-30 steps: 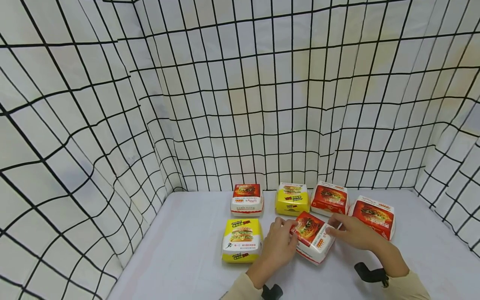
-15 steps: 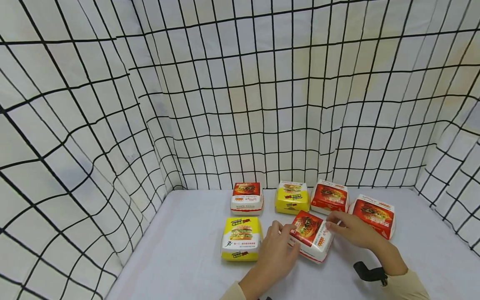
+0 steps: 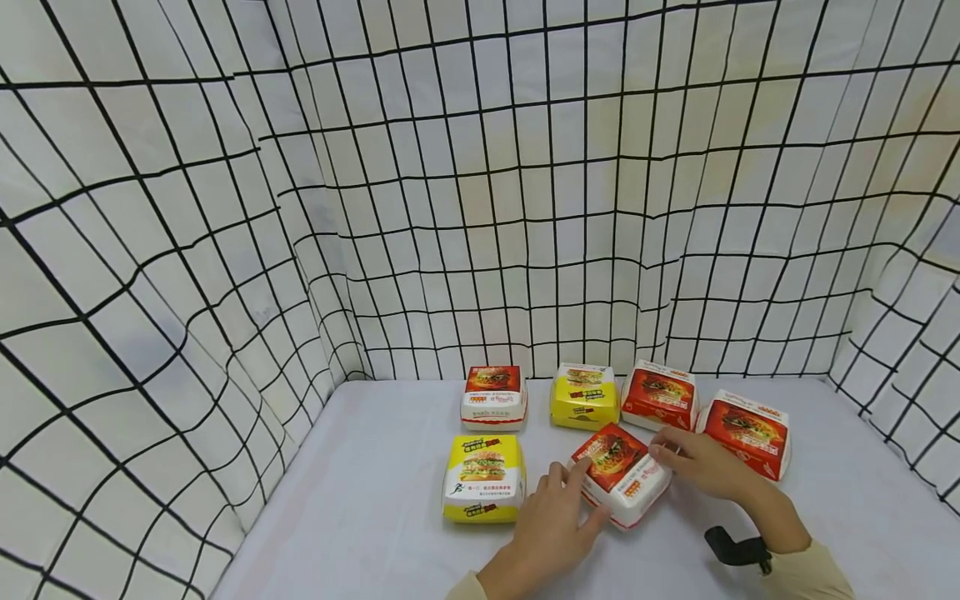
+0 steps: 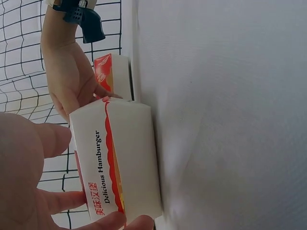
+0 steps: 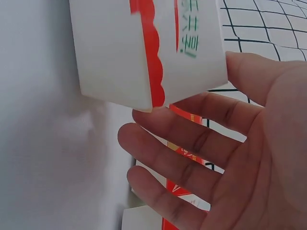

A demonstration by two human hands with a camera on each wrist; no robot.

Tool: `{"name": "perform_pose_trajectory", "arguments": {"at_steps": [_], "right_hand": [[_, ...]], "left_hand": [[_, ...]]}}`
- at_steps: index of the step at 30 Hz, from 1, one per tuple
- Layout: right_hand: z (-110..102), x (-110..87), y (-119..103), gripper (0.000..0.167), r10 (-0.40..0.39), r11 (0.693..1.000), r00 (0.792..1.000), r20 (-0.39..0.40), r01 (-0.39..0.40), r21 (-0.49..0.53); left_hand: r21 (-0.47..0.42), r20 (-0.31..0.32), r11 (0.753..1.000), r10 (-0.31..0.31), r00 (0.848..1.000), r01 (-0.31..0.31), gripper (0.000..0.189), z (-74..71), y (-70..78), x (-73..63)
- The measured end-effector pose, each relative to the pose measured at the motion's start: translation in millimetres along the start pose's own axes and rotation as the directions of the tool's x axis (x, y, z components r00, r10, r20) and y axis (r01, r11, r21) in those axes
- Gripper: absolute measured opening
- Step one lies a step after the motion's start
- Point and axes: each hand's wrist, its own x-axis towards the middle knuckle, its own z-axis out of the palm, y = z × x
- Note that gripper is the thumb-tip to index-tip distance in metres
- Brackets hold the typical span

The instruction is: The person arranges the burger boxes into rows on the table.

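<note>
A red-and-white hamburger box [image 3: 613,461] sits turned at an angle on the white table, between my two hands. My left hand [image 3: 551,527] touches its near left side, fingers spread. In the left wrist view, that white side [image 4: 134,158] reads "Delicious Hamburger", with fingertips against it and the thumb [image 4: 56,139] by its upper edge. At the opposite corner is my right hand [image 3: 712,462]. The right wrist view has its thumb [image 5: 249,72] and forefinger touching the box [image 5: 115,48], while the other fingers [image 5: 163,153] extend loosely below the corner.
A yellow-and-white hamburger box [image 3: 483,479] stands left of my left hand. Behind are a red box [image 3: 493,398], a yellow box [image 3: 585,396] and two more red ones, one [image 3: 660,396] beside the other [image 3: 746,433]. Black netting [image 3: 525,242] over white cloth walls the table.
The red-and-white hamburger box has turned slightly and its left corner has shifted left. My left hand has moved a little toward me, its fingers spreading. The right hand stays at the far corner.
</note>
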Motion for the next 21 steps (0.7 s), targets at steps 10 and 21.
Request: {"name": "perform_pose_trajectory", "arguments": {"at_steps": [10,21], "right_hand": [[2.4,3.1,-1.1,0.029,-0.013,0.999,0.999,0.048,0.012,0.038],[5.4,0.6,-9.7,0.03,-0.03,0.995,0.993,0.112,0.019,0.094]], "left_hand": [[-0.091,0.0,0.995,-0.028,1.0,0.028,0.076,1.9,-2.4,2.2],[-0.151,-0.064,0.988,0.001,0.998,-0.011,0.069,3.8,-8.9,4.7]]}}
